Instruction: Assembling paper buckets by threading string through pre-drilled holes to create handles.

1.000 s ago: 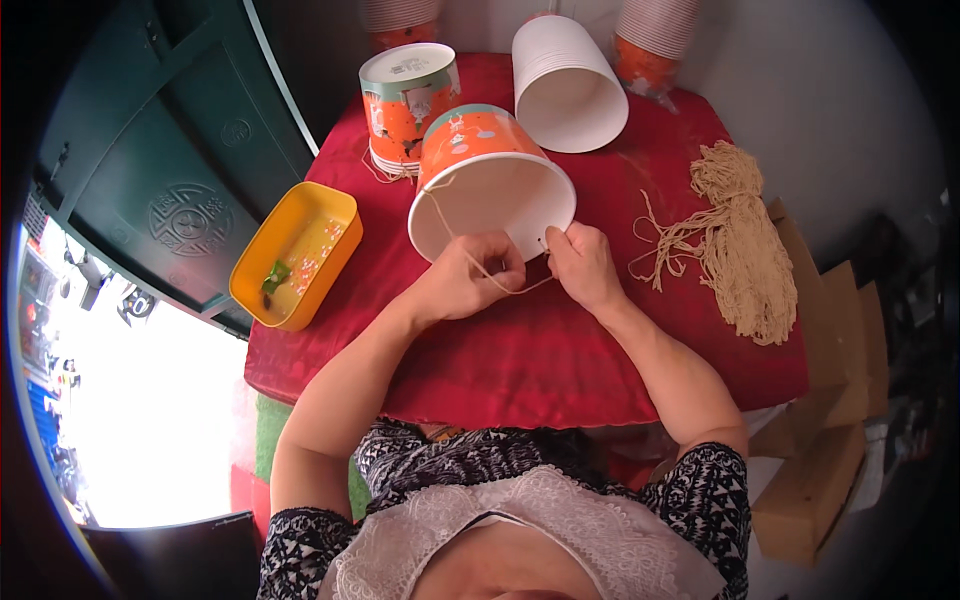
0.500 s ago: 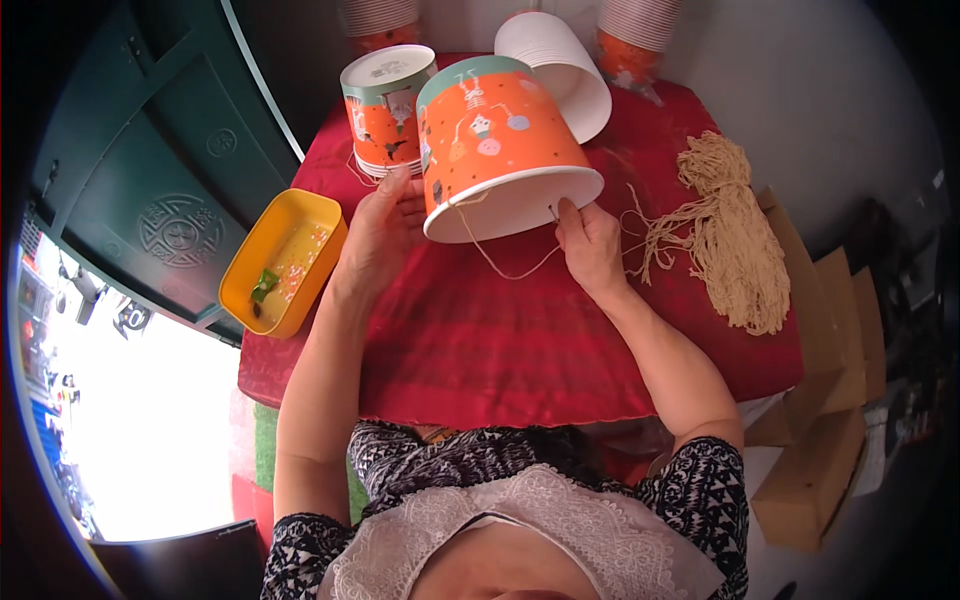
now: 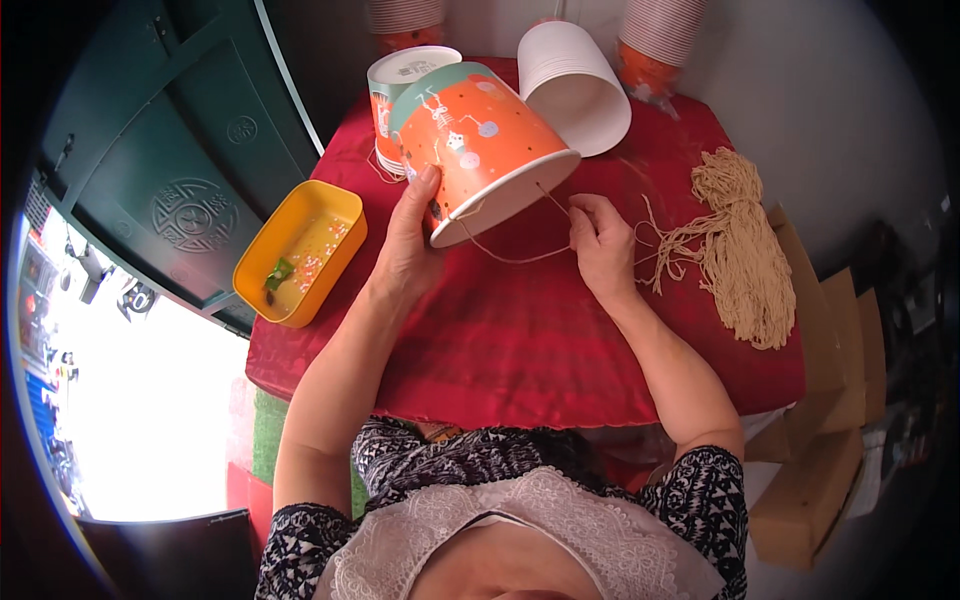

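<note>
Two hands are busy with one orange bucket point(image 3: 490, 140), which sits a little before twelve o'clock from the middle of the red-covered table point(image 3: 520, 350), tilted so that its white mouth faces down toward five o'clock. The left hand point(image 3: 408, 235) is closed on the bucket's wall at its seven o'clock side, thumb up along the printed outside; the other fingers are mostly hidden. The right hand point(image 3: 603, 240), just off the bucket at four o'clock, is narrowed, thumb and forefinger close together on a thin tan string point(image 3: 515, 262). One length of the string runs from the bucket's right side to these fingers, while another sags in a curve from its left side to the same hand.

Behind the bucket, at eleven o'clock, an upside-down printed stack point(image 3: 412, 68) is partly covered in view. At one o'clock a white nested stack point(image 3: 570, 85) lies with its open end toward the person. A hank of tan cord point(image 3: 742, 260) rests at three o'clock, its loose strands trailing toward nine. At nine o'clock stands a yellow tub point(image 3: 350, 240) with small pale and orange bits point(image 3: 320, 255) and a green scrap point(image 3: 278, 273) inside.
</note>
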A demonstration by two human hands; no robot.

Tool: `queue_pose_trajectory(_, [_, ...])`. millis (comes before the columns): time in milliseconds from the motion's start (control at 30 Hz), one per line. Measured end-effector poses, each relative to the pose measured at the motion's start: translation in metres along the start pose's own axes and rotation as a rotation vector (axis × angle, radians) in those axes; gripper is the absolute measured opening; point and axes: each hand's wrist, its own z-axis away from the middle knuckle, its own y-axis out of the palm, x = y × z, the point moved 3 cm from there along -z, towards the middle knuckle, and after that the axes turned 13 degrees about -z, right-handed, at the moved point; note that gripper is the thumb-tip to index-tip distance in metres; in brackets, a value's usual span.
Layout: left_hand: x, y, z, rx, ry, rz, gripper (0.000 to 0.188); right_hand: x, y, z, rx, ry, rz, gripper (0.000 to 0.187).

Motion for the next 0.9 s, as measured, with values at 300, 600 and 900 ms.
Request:
queue_pose_trajectory(300, [0.011, 0.001, -0.008, -0.062, 0.235, -0.171, 0.063, 0.040, 0.015, 0.013, 0.261, -0.205, -0.061, 0.027])
queue_pose_trajectory(600, [0.033, 0.025, 0.004, -0.036, 0.221, -0.354, 0.093, 0.042, 0.025, 0.031, 0.410, -0.183, -0.283, 0.023])
queue_pose_trajectory(900, [0.019, 0.030, 0.012, -0.135, 0.399, -0.418, 0.096, 0.038, 0.028, 0.041, 0.295, 0.163, -0.406, 0.017])
